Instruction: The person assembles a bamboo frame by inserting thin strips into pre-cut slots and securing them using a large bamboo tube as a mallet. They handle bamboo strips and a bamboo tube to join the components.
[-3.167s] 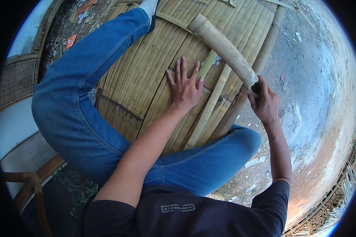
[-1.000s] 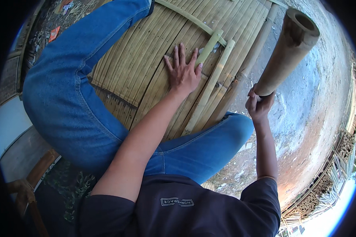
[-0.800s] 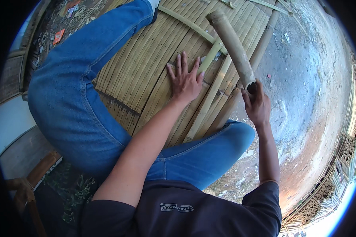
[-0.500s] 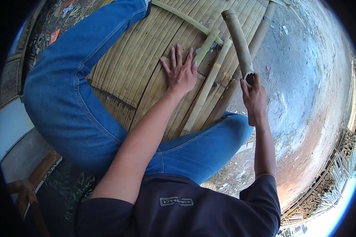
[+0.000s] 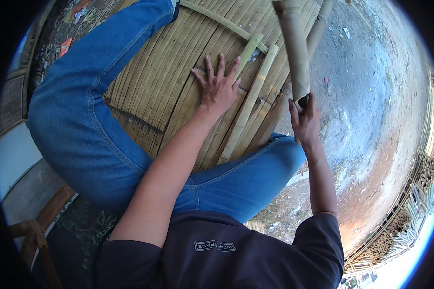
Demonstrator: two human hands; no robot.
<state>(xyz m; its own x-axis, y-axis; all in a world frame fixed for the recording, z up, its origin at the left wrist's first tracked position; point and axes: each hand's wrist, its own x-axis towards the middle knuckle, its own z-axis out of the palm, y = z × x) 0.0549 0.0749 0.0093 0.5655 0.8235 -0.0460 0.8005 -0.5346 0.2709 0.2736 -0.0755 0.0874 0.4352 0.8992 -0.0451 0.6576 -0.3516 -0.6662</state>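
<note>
My right hand grips a thick bamboo pole by its near, hollow end. The pole slants up and away, and its far end reaches the upper rim of the picture. Spread fingers of my left hand lie flat on the bamboo-slat platform. Beside those fingertips is a short green bamboo strip. It meets a thin bamboo strip that runs across the slats at the far side. A longer pale bamboo strip lies right of my left hand.
My legs in blue jeans bend around the platform, one on each side. Right of it is bare, stained ground. Stacked bamboo poles stand at the far right. A bamboo frame is at the lower left.
The bamboo pole looks larger and closer, its far end shifted up to the picture's rim. My right hand has moved slightly down and left. My left hand stays flat on the slats.
</note>
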